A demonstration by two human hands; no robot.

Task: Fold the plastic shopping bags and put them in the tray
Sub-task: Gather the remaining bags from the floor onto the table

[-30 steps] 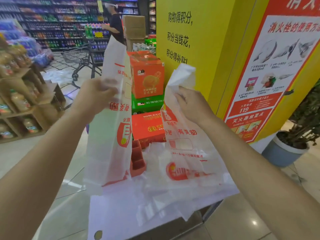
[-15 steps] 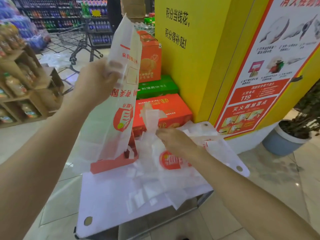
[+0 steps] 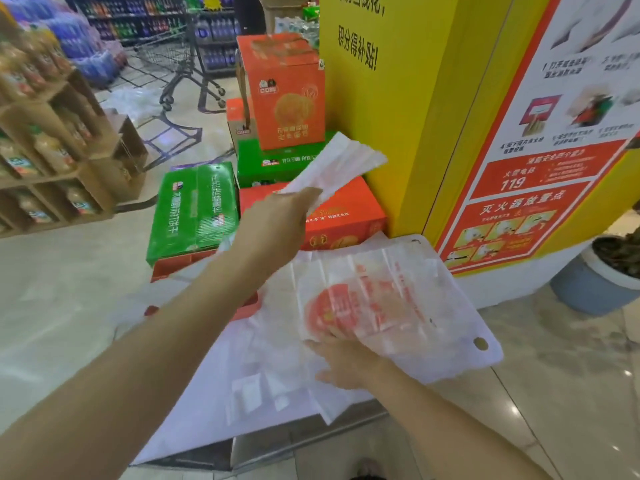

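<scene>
Here, in the single head view, the left hand (image 3: 273,223) sits near the middle of the frame. Its fingers are closed round one end of a white plastic bag (image 3: 341,164), and the free end sticks up toward 1 o'clock. Held by that end, the film stays taut enough to be laid over, which suits a fold.

At 5 o'clock from it, the right hand (image 3: 346,363) lies flat with fingers straight, pressing on a red-printed bag (image 3: 381,299) spread over a white board (image 3: 485,358). My guess is that the flat palm pins the slippery plastic so it cannot slide or spring open. Whether the lifted end and the pinned sheet belong to one bag I cannot tell.

More loose white plastic lies on the board toward 7 o'clock. A red piece (image 3: 251,308) shows just beside the left forearm. It may be the tray, but the arm hides most of it, so no bag can be seen inside.

Orange and green cartons (image 3: 287,98) are stacked at 12 o'clock against a yellow pillar (image 3: 398,116). The folding looks early, and nothing is visibly stowed.
</scene>
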